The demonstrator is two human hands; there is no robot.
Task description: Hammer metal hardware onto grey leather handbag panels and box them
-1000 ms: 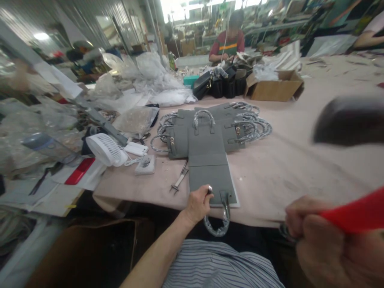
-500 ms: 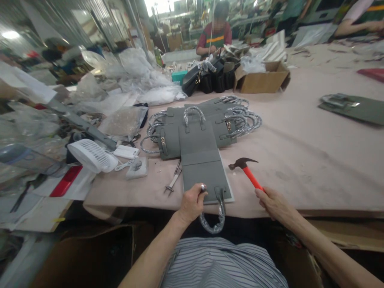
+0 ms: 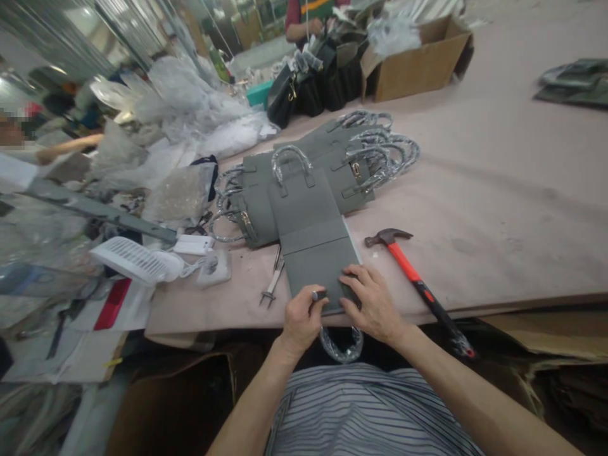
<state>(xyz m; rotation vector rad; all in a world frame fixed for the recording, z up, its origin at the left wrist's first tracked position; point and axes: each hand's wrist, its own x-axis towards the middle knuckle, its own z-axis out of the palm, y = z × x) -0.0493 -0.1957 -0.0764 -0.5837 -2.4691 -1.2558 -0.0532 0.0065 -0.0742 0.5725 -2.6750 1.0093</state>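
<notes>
A flat grey bag panel (image 3: pixel 311 244) with wrapped handles lies lengthwise on the pink table (image 3: pixel 498 209), its near handle (image 3: pixel 341 345) hanging over the front edge. My left hand (image 3: pixel 300 316) is closed around a small metal-tipped tool held upright at the panel's near left corner. My right hand (image 3: pixel 373 301) rests on the panel's near end, fingers curled over the handle tab. A red-handled hammer (image 3: pixel 413 275) lies on the table just right of my right hand, untouched.
A pile of grey bag panels (image 3: pixel 351 161) lies behind. Metal pincers (image 3: pixel 272 288), a white fan (image 3: pixel 135 261) and plastic bags (image 3: pixel 180 193) sit left. A cardboard box (image 3: pixel 418 60) and black bags (image 3: pixel 313 88) stand at the back, where another person works.
My right hand set the hammer down on the table and moved left onto the near end of the panel. My left hand stayed at the panel's corner.
</notes>
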